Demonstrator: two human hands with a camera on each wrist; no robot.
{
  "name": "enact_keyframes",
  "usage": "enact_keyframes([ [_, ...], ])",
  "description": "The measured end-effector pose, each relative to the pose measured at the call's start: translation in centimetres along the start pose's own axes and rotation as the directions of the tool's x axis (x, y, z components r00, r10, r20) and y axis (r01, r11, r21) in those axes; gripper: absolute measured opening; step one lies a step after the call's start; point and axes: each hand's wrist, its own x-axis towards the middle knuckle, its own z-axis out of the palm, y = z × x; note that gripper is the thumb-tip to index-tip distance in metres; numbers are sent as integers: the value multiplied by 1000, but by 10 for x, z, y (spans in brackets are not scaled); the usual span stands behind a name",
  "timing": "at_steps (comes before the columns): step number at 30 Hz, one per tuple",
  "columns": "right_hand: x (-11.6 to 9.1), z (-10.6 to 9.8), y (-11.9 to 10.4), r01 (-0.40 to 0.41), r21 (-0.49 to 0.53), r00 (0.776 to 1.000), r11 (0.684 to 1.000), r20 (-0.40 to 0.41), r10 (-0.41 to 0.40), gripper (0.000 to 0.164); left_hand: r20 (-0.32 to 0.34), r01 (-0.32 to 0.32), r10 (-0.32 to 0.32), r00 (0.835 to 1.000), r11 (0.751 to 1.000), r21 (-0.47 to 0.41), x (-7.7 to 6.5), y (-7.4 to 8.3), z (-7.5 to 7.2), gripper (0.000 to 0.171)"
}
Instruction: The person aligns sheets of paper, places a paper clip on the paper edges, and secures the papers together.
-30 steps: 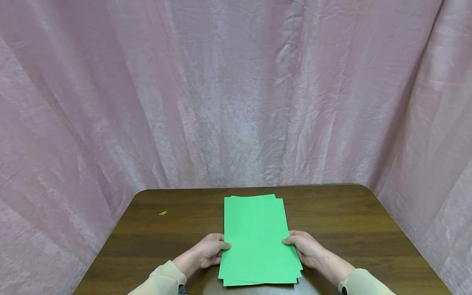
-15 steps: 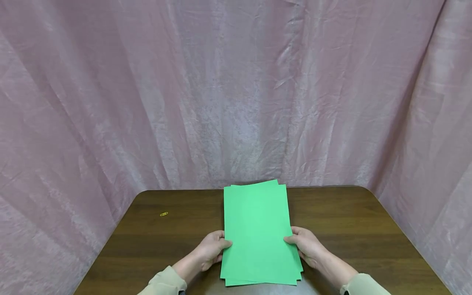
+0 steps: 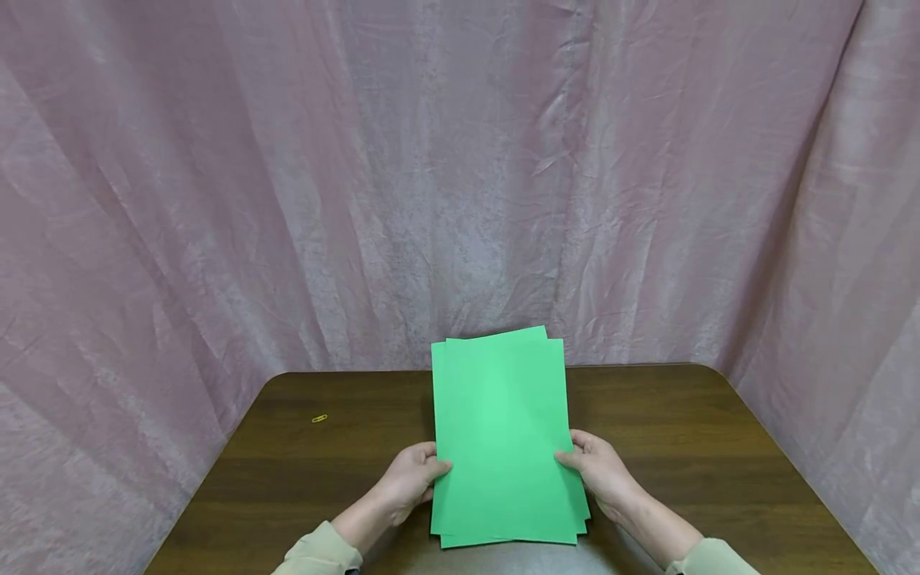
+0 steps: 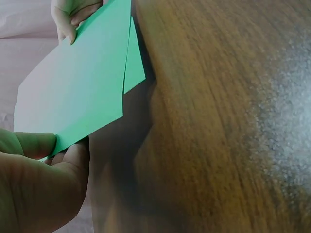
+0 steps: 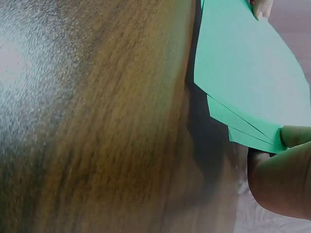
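Several sheets of green paper [image 3: 503, 439] are held together in a loose stack, their corners fanned out of line at the top and bottom. My left hand [image 3: 413, 479] pinches the stack's left edge, thumb on top and fingers underneath. On the opposite edge my right hand [image 3: 604, 475] pinches in the same way. In the left wrist view the near corner of the green paper [image 4: 92, 82] stands over the table with a dark shadow below. The right wrist view shows the staggered corners of the green paper [image 5: 243, 58] beside my thumb.
A small yellow paper clip [image 3: 319, 418] lies on the brown wooden table [image 3: 668, 423], left of the paper. Pink curtains [image 3: 460, 200] hang behind the table and along its sides.
The far edge of the green paper has risen past the table's back edge, tilting the stack up toward me. Both hands have moved slightly up with it, still gripping the sides.
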Motion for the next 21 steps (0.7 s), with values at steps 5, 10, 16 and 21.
enact_keyframes([
  [5, -1, 1, -2, 40, -24, 999, 999, -18, -41, 49, 3, -19, 19, 1000, 1000, -4, 0, 3, -1, 39],
  [10, -2, 2, -7, 61, -52, 997, 997, -41, -63, 49, -1, -35, 35, 999, 999, 3, 0, 7, -1, 45],
  [16, 0, 4, -12, 81, -87, 994, 993, -70, -87, 48, -32, -68, 70, 997, 996, 56, 3, 12, -2, 43],
  [21, 0, 4, -17, 102, -119, 990, 988, -82, -113, 51, -52, -98, 101, 993, 993, 68, 6, 15, -2, 40],
])
